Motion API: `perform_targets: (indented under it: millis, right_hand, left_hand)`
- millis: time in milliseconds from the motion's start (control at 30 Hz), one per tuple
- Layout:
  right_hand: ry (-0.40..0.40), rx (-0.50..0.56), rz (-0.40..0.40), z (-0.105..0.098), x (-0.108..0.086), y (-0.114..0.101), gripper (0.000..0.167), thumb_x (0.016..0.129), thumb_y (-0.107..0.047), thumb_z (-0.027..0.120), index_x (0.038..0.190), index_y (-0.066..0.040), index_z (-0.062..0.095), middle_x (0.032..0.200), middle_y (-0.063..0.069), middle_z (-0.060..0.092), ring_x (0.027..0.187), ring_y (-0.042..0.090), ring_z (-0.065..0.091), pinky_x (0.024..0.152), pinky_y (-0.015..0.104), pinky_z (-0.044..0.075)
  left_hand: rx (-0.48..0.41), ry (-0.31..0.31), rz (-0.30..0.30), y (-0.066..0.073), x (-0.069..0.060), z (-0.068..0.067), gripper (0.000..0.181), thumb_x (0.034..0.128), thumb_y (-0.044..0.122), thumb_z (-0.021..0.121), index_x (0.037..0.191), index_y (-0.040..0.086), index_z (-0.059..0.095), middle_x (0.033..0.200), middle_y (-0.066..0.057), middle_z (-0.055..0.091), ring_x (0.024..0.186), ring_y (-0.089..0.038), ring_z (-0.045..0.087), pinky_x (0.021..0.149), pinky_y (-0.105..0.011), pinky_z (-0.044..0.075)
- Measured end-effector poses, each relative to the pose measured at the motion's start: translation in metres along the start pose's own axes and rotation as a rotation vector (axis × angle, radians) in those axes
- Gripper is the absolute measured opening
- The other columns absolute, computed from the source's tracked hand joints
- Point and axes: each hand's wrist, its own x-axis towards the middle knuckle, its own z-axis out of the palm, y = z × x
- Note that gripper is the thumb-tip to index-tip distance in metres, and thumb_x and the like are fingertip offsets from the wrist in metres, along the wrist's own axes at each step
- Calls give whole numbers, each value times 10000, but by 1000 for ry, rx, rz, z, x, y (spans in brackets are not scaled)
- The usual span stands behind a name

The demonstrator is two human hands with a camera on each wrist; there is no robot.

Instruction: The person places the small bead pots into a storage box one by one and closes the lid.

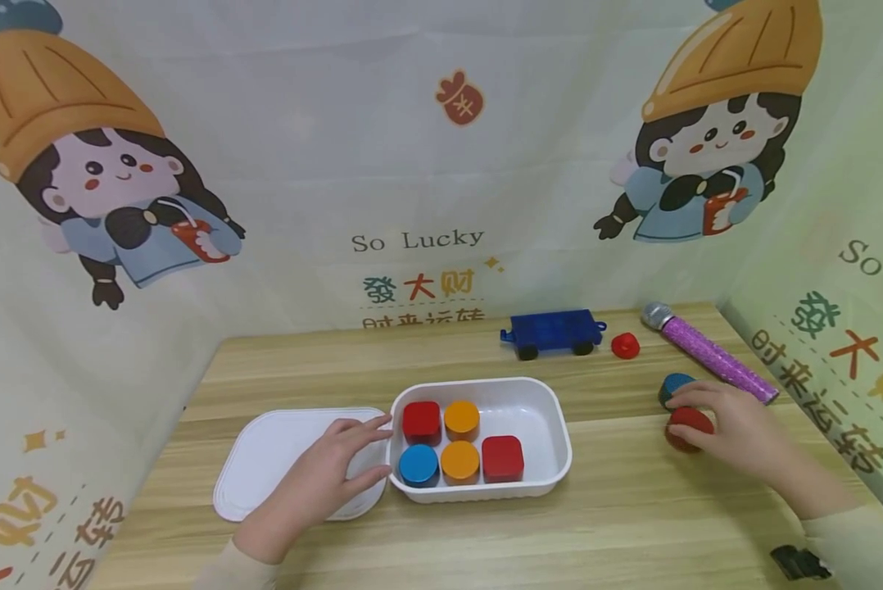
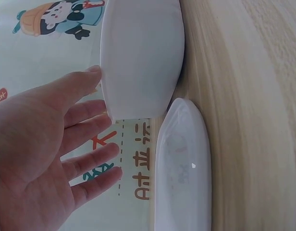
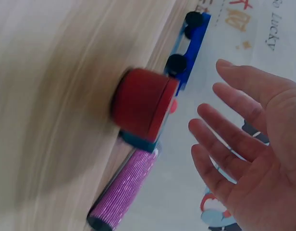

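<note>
A white box with rounded corners holds several blocks: two red rounded-square ones, two orange round ones and a blue round one. My left hand is at its left end, fingers extended; in the left wrist view the thumb and fingertips touch or nearly touch the box's wall. Over on the right, my right hand hovers by a red round block and a blue round block. The right wrist view shows its loose fingers apart from the red block.
A white lid lies left of the box, partly under my left forearm. Toward the back stand a blue toy wagon and a small red piece. A glittery purple microphone lies at the right edge. Printed cloth encloses the table.
</note>
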Motion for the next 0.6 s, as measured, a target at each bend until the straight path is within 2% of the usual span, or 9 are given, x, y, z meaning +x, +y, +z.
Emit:
perform_targets:
  millis: [133, 267, 467, 600]
  right_hand:
    - [-23, -5, 43, -2, -8, 9, 258, 779, -174, 906, 975, -65, 778, 1010, 112, 758, 905, 338, 719, 774, 519, 604]
    - [-54, 9, 99, -2, -15, 16, 274, 791, -199, 897, 987, -55, 772, 1068, 171, 739, 874, 320, 709, 746, 491, 605]
    - [-47, 19, 107, 3, -23, 24, 315, 779, -216, 908, 1000, -37, 773, 1077, 200, 752, 860, 340, 721, 720, 488, 616]
    - [-35, 29, 99, 6, -25, 27, 350, 756, -199, 920, 1011, -13, 767, 1054, 198, 755, 812, 299, 719, 671, 422, 617]
  left_hand:
    - [2, -7, -3, -1, 0, 0, 471, 929, 337, 778, 1348, 142, 692, 1498, 15, 599, 1249, -232, 577, 1021, -472, 561]
    - [-7, -18, -19, -1, 0, 0, 495, 919, 359, 785, 1355, 145, 689, 1507, 10, 591, 1262, -234, 571, 1033, -469, 558]
    - [-7, -22, -27, -3, 1, 1, 508, 913, 375, 789, 1359, 155, 687, 1514, 14, 585, 1272, -232, 569, 1035, -468, 559]
    - [-9, -16, -21, -3, 1, 1, 503, 910, 367, 793, 1353, 152, 691, 1510, 10, 589, 1265, -232, 573, 1032, -468, 560]
